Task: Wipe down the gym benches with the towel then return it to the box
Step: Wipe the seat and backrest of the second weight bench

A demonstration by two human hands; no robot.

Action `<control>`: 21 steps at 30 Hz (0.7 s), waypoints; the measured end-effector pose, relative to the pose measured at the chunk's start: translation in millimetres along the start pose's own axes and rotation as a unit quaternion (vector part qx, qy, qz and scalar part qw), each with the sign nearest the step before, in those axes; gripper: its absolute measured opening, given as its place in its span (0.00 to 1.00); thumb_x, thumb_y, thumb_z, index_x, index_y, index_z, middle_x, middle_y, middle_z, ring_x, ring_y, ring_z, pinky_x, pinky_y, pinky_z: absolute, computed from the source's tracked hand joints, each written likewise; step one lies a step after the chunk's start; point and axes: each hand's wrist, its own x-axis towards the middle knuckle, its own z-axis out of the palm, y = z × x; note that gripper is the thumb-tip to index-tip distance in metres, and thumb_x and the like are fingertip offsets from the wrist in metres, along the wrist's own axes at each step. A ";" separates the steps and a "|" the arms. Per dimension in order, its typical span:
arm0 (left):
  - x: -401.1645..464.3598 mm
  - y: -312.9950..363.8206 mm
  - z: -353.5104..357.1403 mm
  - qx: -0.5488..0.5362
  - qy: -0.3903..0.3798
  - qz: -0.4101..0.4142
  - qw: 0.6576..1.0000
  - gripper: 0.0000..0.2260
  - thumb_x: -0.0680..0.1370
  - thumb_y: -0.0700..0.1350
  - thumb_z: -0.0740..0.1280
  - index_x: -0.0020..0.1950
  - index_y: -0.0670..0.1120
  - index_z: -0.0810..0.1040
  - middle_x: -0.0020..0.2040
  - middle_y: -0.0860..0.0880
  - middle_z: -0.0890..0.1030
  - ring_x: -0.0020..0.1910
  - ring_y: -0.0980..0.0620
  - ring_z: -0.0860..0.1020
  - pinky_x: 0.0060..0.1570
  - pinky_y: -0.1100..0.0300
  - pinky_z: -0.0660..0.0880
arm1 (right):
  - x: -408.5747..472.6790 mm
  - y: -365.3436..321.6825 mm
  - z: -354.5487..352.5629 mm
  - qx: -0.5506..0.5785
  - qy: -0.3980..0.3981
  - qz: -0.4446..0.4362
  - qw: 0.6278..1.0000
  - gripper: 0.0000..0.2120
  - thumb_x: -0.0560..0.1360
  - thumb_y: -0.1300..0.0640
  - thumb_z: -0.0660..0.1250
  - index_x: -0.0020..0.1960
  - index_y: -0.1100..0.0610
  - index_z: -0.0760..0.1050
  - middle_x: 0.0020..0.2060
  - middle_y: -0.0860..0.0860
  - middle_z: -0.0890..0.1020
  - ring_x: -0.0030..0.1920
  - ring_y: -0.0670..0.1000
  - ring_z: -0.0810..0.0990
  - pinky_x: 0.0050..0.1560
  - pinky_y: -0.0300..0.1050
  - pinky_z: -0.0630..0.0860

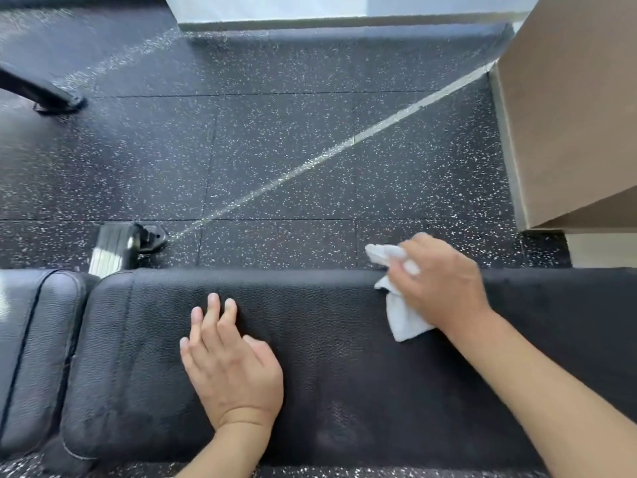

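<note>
A black padded gym bench (327, 374) runs across the lower part of the head view. My right hand (444, 284) grips a white towel (403, 319) at the bench's far edge, with part of the cloth bunched past my fingers and part trailing onto the pad. My left hand (231, 363) lies flat on the pad nearer the middle, fingers straight and spread. A tall brown cardboard box (579, 115) stands on the floor at the far right.
A second black pad (38, 346) adjoins the bench on the left. The bench's metal foot (127, 246) sits on the speckled black rubber floor (293, 150). Another black equipment leg (41, 88) is at the far left. A white wall base (344, 19) closes the far side.
</note>
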 end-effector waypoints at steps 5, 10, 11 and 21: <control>-0.2 -2.3 4.9 -0.008 0.012 0.002 1.000 0.27 0.75 0.43 0.57 0.74 0.39 0.72 0.78 0.41 0.70 0.80 0.36 0.64 0.78 0.35 0.57 | -15.0 73.7 -31.7 -0.043 0.029 0.095 0.994 0.14 0.75 0.44 0.58 0.41 0.54 0.74 0.40 0.50 0.76 0.41 0.61 0.79 0.36 0.51 0.74; -0.5 -0.5 3.9 0.003 0.013 0.002 1.000 0.27 0.75 0.43 0.57 0.74 0.38 0.72 0.78 0.40 0.70 0.80 0.36 0.64 0.78 0.34 0.57 | 9.4 -26.4 4.0 -0.013 -0.007 0.026 1.000 0.15 0.74 0.44 0.58 0.39 0.53 0.75 0.38 0.50 0.77 0.38 0.57 0.79 0.34 0.47 0.70; -0.5 1.0 3.6 0.003 0.010 -0.001 1.000 0.27 0.75 0.43 0.56 0.74 0.38 0.72 0.78 0.40 0.70 0.80 0.36 0.64 0.78 0.34 0.57 | 14.4 -58.5 18.3 -0.001 -0.021 -0.001 1.000 0.14 0.75 0.44 0.59 0.40 0.53 0.75 0.39 0.49 0.77 0.39 0.56 0.78 0.33 0.46 0.67; 2.6 7.1 -5.0 0.018 0.003 0.003 1.000 0.27 0.74 0.43 0.55 0.71 0.37 0.76 0.76 0.40 0.73 0.78 0.35 0.68 0.73 0.32 0.65 | 35.3 -166.1 65.3 0.095 -0.032 -0.115 0.988 0.13 0.79 0.47 0.60 0.45 0.54 0.77 0.44 0.51 0.79 0.44 0.57 0.79 0.37 0.47 0.66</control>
